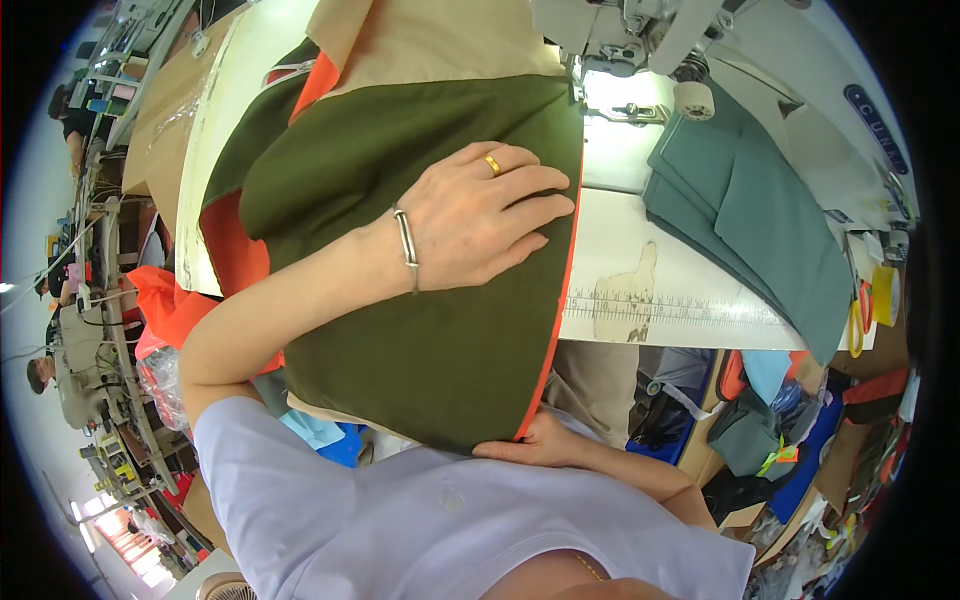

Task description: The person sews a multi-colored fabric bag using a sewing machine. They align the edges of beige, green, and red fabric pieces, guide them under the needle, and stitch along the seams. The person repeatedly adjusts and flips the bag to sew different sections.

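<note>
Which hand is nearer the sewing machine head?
Left. The left hand rests palm-down on the olive cloth, short of the sewing machine head; the right hand is farther, at the cloth's near corner.

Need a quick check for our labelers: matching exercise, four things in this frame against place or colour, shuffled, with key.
Column 1
1. Left hand
2. Right hand
3. Teal cloth
4. Bracelet

Column 2
A. Silver, around a wrist
B. At the corner of the olive cloth nearest the body
C. Back up, over the upper half of the olive cloth
D. Folded, on the right part of the white table

Pairs: 1-C, 2-B, 3-D, 4-A
</note>
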Motion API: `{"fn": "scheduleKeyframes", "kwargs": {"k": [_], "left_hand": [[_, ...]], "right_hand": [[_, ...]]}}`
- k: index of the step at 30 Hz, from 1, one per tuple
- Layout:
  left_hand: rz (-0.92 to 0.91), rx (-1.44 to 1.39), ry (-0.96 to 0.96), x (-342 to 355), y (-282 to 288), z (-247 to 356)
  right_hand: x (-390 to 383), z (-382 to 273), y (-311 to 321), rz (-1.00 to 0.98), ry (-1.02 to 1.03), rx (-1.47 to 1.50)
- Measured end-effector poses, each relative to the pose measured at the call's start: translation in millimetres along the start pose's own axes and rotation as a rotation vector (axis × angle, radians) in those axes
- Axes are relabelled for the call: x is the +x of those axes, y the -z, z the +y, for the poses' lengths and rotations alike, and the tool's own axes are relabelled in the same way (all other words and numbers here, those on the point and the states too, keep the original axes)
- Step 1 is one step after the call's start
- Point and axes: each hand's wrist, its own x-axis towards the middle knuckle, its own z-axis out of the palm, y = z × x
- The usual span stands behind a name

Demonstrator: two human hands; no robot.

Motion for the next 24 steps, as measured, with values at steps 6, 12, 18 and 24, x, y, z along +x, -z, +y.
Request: {"fn": "scheduleKeyframes", "kwargs": {"k": [6,12,18,24], "left_hand": [[0.042,0.005,-0.002,14.1,-3.2,-22.1],[0.048,0.021,-0.03,27.7,-1.7,-46.2],[0.019,0.06,-0.052,30.5,4.6,-35.7],[-0.033,-0.001,-0.02,21.0,15.5,-6.2]], "right_hand": [[11.8,-1.3,9.7,0.068,0.042,-0.008],[30.3,-16.2,27.8,0.061,-0.042,0.046],[43.0,-30.7,31.3,0.209,-0.158,0.41],[40.0,-23.5,30.5,0.189,-0.206,0.181]]}}
